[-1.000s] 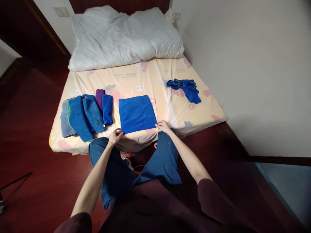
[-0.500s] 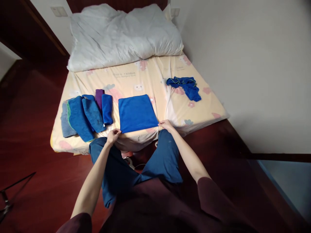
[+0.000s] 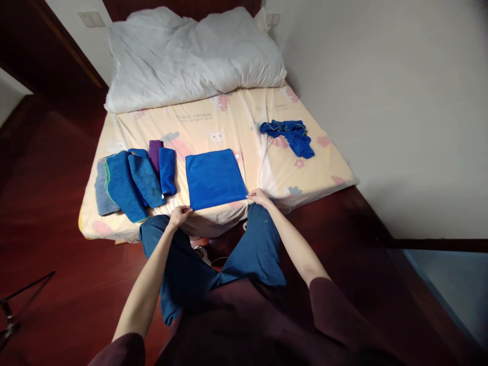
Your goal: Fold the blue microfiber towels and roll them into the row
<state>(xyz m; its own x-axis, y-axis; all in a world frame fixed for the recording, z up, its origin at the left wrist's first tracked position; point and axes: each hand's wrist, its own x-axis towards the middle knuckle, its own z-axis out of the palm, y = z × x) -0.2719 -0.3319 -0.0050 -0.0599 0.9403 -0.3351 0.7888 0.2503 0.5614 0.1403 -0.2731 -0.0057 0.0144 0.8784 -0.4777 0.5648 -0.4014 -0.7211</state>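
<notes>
The left hand (image 3: 180, 216) and the right hand (image 3: 260, 196) are both narrowed to a fingertip pinch, each holding a near corner of a flat blue cloth (image 3: 215, 178), the left hand at its left corner and the right at its right. That cloth lies roughly square at the front edge of the bed (image 3: 238, 114), between the person's knees and the pillow end. With only two corners held and the far side loose, an uneven pull could skew the square or raise creases; a weak pinch could let a corner slip out, and if the cloth is doubled, its layers might slide apart. Because its near edge lies so close to the bed's edge, a tug towards the lap could drag it over. Just left of it lies a blue roll (image 3: 167, 171), where a wide sweep of the left hand might knock it askew, along with the purple cloth (image 3: 155, 154) and the green-edged cloth (image 3: 125, 184) beyond. Well apart on the right is a crumpled blue cloth (image 3: 297, 140); farthest off lies a pale quilt (image 3: 194, 61).
</notes>
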